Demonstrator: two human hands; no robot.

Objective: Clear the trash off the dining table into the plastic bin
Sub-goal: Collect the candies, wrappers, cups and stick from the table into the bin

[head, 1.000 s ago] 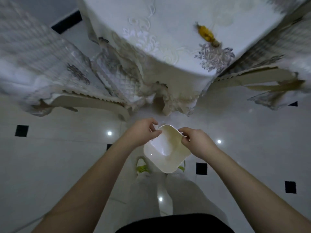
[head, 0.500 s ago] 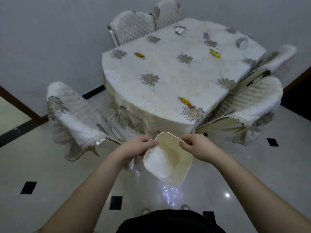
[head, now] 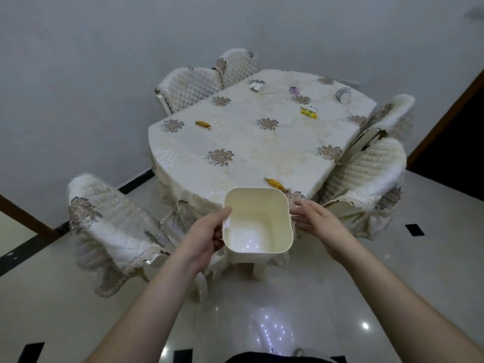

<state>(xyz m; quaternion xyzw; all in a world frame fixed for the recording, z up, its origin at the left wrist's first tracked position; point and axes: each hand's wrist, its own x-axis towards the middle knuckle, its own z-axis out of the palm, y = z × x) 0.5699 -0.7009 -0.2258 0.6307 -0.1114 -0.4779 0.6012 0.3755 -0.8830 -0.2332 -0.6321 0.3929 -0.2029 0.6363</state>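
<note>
An empty cream plastic bin (head: 258,221) hangs in front of the near edge of the dining table (head: 248,142). My left hand (head: 207,235) grips its left rim. My right hand (head: 314,218) lies beside the bin's right wall, fingers straight and apart, tips touching it. Trash lies on the flowered tablecloth: a gold wrapper (head: 273,183) just behind the bin, another gold wrapper (head: 203,124) far left, a yellow wrapper (head: 308,112), a purple scrap (head: 294,89), a silvery wrapper (head: 256,85) and a crushed cup (head: 343,94) at the far side.
Quilted covered chairs ring the table: one at the near left (head: 112,226), two at the back (head: 193,85), two on the right (head: 366,174). The glossy tiled floor (head: 392,271) lies below me. A grey wall stands behind the table.
My view has risen from the floor to the whole table. The bin has come up and turned level at the table's edge. My right hand has let go of the rim and spread its fingers.
</note>
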